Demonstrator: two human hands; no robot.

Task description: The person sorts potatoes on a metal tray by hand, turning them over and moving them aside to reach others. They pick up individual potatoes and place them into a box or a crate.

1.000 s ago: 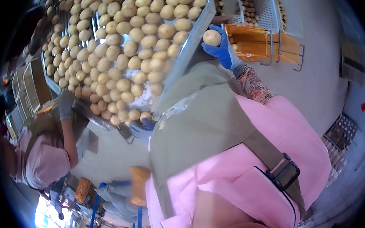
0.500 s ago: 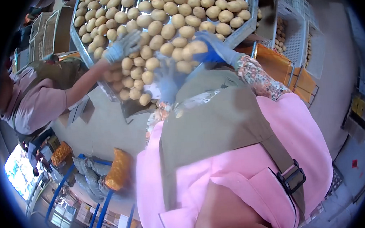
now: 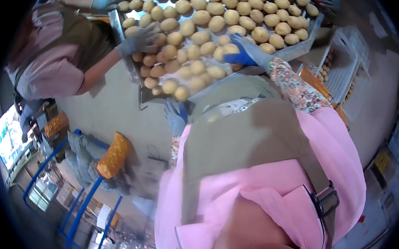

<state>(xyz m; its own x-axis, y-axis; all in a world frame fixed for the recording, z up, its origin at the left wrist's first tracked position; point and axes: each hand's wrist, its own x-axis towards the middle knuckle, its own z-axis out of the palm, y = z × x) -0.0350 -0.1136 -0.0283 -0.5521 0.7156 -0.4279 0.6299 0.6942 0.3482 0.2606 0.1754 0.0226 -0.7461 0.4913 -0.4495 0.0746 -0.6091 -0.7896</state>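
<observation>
Sorting table (image 3: 304,49) heaped with potatoes (image 3: 230,17), right hand (image 3: 245,53) closed round one potato (image 3: 230,49), left hand (image 3: 176,116) loosely open below

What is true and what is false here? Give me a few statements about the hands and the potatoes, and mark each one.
1. The person's right hand, in a blue glove, lies among the potatoes in the metal tray. True.
2. The person's left hand is also on the potatoes. False: it is below the tray's near edge, clear of them.
3. A co-worker's grey-gloved hand touches potatoes at the tray's left side. True.
4. The filled mesh sack at lower left is green. False: it is orange.
</observation>
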